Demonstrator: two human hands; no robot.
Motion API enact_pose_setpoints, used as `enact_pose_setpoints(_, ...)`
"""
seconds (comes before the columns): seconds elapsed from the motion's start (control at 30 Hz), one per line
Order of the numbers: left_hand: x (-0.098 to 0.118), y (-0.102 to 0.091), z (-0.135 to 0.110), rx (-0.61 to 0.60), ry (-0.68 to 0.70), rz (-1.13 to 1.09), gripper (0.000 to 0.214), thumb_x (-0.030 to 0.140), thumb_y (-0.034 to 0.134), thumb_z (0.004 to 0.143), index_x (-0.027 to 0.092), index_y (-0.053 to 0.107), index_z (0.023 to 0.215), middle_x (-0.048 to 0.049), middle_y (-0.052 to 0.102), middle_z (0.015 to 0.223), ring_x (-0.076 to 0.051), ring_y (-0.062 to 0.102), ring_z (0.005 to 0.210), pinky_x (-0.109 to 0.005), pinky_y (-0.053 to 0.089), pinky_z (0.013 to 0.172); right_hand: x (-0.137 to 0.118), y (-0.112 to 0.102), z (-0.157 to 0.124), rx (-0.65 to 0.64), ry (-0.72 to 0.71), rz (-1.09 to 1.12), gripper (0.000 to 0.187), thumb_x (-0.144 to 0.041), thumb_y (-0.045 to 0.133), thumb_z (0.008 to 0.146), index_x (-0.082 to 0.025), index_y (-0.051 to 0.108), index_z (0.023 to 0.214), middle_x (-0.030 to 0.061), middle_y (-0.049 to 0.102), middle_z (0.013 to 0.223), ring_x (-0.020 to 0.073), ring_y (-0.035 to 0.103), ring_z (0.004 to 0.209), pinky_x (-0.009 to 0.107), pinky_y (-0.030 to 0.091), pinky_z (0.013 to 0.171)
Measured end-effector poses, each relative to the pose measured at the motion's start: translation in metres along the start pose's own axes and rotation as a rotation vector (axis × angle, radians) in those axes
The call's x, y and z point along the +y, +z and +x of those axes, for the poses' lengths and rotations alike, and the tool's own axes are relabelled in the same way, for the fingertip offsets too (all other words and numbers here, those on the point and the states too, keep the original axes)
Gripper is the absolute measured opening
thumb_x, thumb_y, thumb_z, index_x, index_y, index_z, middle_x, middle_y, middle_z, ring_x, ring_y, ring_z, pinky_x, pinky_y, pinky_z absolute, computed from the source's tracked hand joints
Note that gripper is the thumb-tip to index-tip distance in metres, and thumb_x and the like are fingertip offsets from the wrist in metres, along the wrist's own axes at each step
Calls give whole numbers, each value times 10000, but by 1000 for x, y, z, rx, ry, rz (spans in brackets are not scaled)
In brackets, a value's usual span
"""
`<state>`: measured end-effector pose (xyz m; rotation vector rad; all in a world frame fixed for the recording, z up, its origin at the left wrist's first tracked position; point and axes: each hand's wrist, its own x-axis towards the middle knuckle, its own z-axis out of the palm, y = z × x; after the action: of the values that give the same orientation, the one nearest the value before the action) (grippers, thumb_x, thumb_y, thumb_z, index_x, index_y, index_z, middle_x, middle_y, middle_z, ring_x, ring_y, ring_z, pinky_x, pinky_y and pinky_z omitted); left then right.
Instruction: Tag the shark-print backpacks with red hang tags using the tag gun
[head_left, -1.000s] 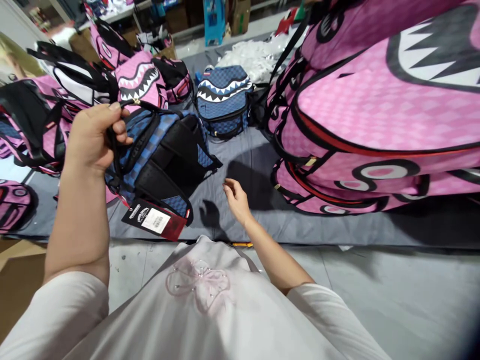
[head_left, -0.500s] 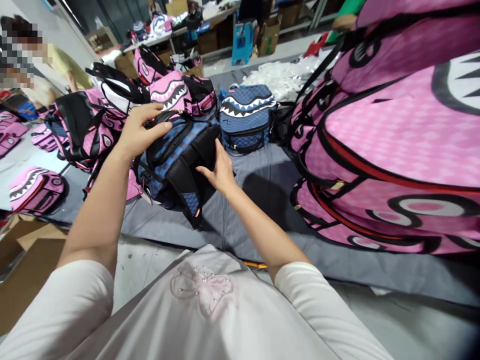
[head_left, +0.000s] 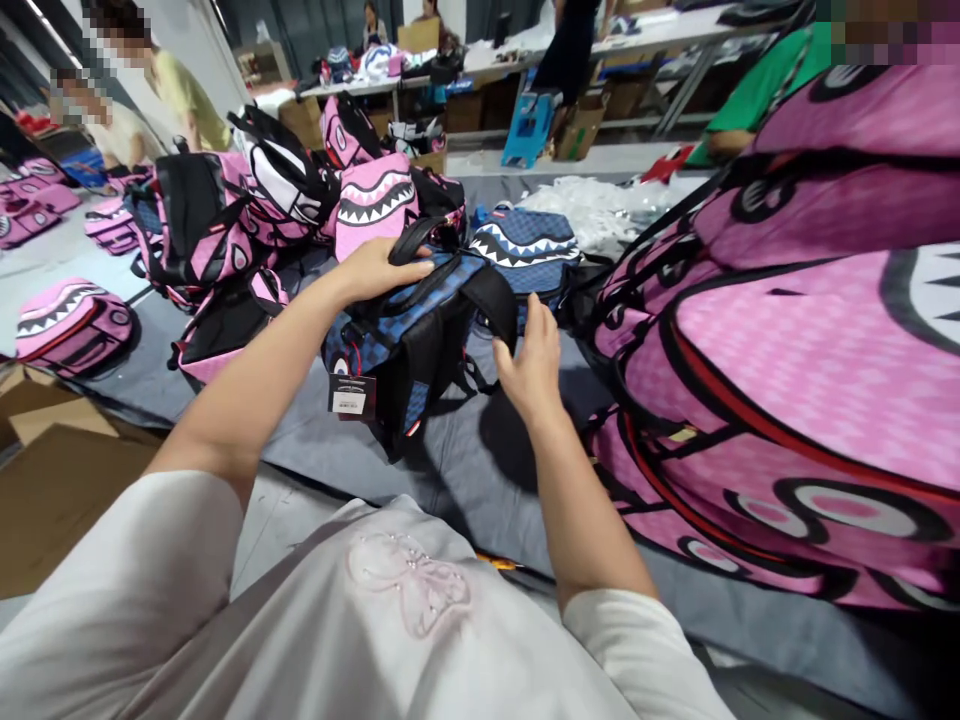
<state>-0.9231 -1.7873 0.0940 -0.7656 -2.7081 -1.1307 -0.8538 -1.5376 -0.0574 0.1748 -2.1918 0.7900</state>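
A blue checkered backpack [head_left: 450,285] with black shoulder straps rests tilted on the grey cloth, its strap side towards me. My left hand [head_left: 379,272] grips its top beside the carry handle, thumb on the near side and the other fingers partly hidden. At the right side, my right hand [head_left: 534,365] is open, thumb apart from the raised fingers, against a black shoulder strap [head_left: 491,300] that arches out from the bag. A black hang tag [head_left: 352,396] with a white label dangles at the left. Behind stands a second blue backpack [head_left: 529,238] with a shark-mouth print.
Large pink backpacks [head_left: 810,370] are piled close on my right. More pink bags [head_left: 375,205] lie behind and to the left, with a small pink bag [head_left: 75,325] apart. A cardboard box [head_left: 67,500] stands lower left. Clear plastic bags [head_left: 585,212] lie farther back. Several people are nearby.
The backpack has turned, and its hang tag now shows in full. My right hand has moved from the back panel to the shoulder strap, which now stands out. My view has shifted left.
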Motion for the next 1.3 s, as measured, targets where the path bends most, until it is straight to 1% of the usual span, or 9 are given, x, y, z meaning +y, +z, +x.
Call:
enact_pose_setpoints(0.1, 2, 8, 7, 49, -3, 25, 467, 493, 701, 743, 186, 717, 1095, -56, 736, 1080, -260, 654, 1061, -387, 483, 1008, -42, 4, -43, 22, -83, 235, 460, -295, 511, 922, -183, 512, 1368, 172, 581, 1341, 298, 521, 1291, 508, 429, 1089)
enact_pose_setpoints(0.17, 2, 13, 8, 88, 10, 54, 434, 485, 704, 748, 195, 713, 1071, -57, 730, 1065, -280, 647, 1077, -397, 473, 1013, -71, 15, -78, -113, -63, 440, 348, -306, 504, 951, -210, 574, 1279, 139, 661, 1211, 257, 621, 1144, 441, 519, 986)
enact_pose_setpoints(0.33, 4, 24, 6, 124, 80, 69, 360, 448, 725, 760, 202, 698, 1021, -50, 702, 985, -335, 604, 1161, -431, 436, 1034, -105, 58, -127, -346, 320, 736, 565, -384, 638, 849, -195, 501, 1364, 157, 618, 1324, 274, 622, 1153, 422, 553, 907)
enact_pose_setpoints(0.43, 8, 28, 2, 130, 106, 86, 323, 443, 710, 787, 204, 693, 1003, -36, 699, 970, -333, 612, 1145, -431, 437, 1019, -106, 68, -129, -425, 503, 923, 435, -465, 666, 808, -200, 601, 1146, 90, 711, 1074, 232, 665, 951, 373, 551, 842)
enact_pose_setpoints(0.53, 15, 31, -5, 140, 73, 135, 285, 424, 702, 808, 211, 694, 997, -22, 716, 1022, -307, 637, 1099, -403, 454, 981, -112, 48, -128, -624, 603, 1099, 372, -560, 694, 766, -204, 597, 811, -10, 627, 692, 149, 572, 630, 264, 488, 594)
enact_pose_setpoints(0.6, 21, 32, -9, 153, 42, 175, 284, 420, 694, 827, 209, 698, 1017, -23, 726, 1076, -285, 647, 1085, -377, 461, 953, -122, 24, -127, -713, 652, 1151, 415, -585, 740, 732, -205, 577, 757, -44, 542, 602, 111, 470, 534, 226, 403, 504)
enact_pose_setpoints(0.77, 33, 29, -15, 113, 20, 261, 389, 391, 642, 882, 116, 692, 1152, -75, 719, 1175, -243, 644, 1118, -318, 444, 920, -143, -29, -123, -679, 686, 1186, 432, -586, 776, 738, -211, 566, 779, -56, 516, 593, 92, 427, 516, 209, 376, 492)
enact_pose_setpoints(0.93, 41, 36, -20, 112, 2, 299, 439, 439, 627, 883, 105, 688, 1161, -92, 709, 1191, -270, 635, 1122, -353, 426, 870, -147, -38, -125, -666, 693, 1147, 405, -568, 761, 772, -208, 578, 812, -33, 571, 659, 94, 457, 546, 208, 386, 502)
enact_pose_setpoints(1.3, 44, 40, -25, 95, -53, 375, 471, 558, 524, 896, 227, 645, 1210, 57, 671, 1262, -211, 554, 1282, -348, 412, 940, -151, -54, -128, -651, 739, 1032, 343, -538, 735, 822, -221, 605, 830, -39, 469, 638, 96, 380, 536, 205, 338, 469)
